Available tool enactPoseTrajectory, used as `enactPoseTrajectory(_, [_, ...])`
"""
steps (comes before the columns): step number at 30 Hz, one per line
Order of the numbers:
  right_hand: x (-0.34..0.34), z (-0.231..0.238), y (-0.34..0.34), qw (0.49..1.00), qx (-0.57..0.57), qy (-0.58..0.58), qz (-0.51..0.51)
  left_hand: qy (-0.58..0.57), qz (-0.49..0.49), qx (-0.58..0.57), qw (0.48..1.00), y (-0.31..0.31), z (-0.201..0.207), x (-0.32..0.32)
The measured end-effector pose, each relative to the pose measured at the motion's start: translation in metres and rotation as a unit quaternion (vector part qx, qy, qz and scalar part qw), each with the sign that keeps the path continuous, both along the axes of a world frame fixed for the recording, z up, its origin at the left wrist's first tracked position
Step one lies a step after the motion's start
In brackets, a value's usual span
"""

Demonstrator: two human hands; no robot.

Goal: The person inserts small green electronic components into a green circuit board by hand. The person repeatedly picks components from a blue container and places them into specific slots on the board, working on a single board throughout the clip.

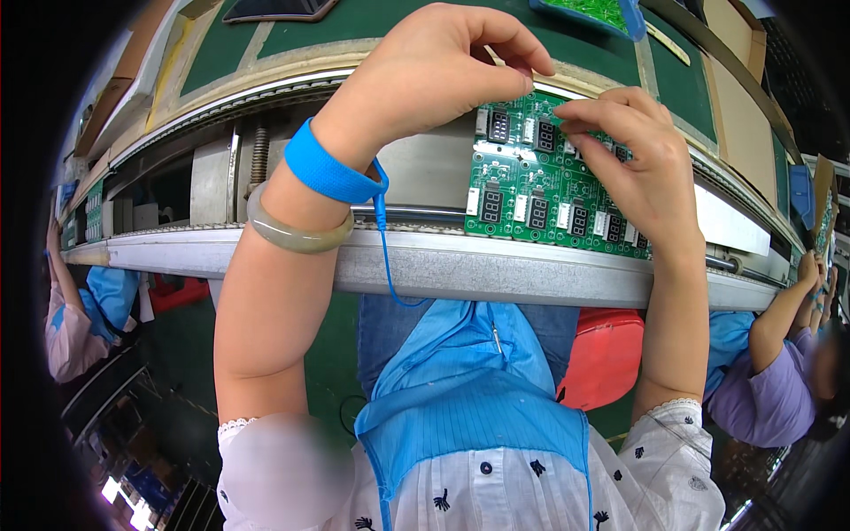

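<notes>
Green circuit board (540, 190): light, stiff, fragile w/ parts; take by edges. Left hand (434, 75) pinched shut above it, holding maybe sth tiny—can't tell; right hand (633, 159) fingers curled, resting on it.

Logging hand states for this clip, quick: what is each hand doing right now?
Left hand: fingers pinched together above the green circuit board; what they pinch cannot be told.
Right hand: fingers curled, resting on the board's right part, gripping nothing visible.

A single fisheye head camera looks steeply down, close over the hands (540, 115) at the counter (425, 265), edges bending rimward.
</notes>
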State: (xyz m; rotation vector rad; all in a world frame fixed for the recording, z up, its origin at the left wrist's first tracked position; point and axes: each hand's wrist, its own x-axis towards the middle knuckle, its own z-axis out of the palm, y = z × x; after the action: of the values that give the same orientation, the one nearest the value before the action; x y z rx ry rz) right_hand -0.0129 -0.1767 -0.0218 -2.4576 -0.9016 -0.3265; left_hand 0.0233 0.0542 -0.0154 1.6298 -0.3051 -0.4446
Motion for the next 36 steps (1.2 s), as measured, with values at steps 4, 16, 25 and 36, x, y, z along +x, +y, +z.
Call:
enactPoseTrajectory(4, [0.0,0.0,-0.001,1.0,-0.008,0.0,0.002,0.01,0.006,0.025,1.0,-0.002,0.005,-0.001])
enactPoseTrajectory(16, [0.005,-0.003,-0.008,0.991,0.117,0.031,-0.051,-0.133,-0.049,0.114,0.983,0.003,-0.008,0.001])
enactPoseTrajectory(25, [0.007,-0.004,-0.019,0.993,0.11,0.01,-0.051,-0.16,-0.04,0.181,0.97,-0.004,-0.007,-0.006])
enactPoseTrajectory(36, [0.002,0.001,-0.019,0.991,0.121,0.037,-0.054,-0.159,-0.051,0.226,0.96,-0.013,-0.001,-0.01])
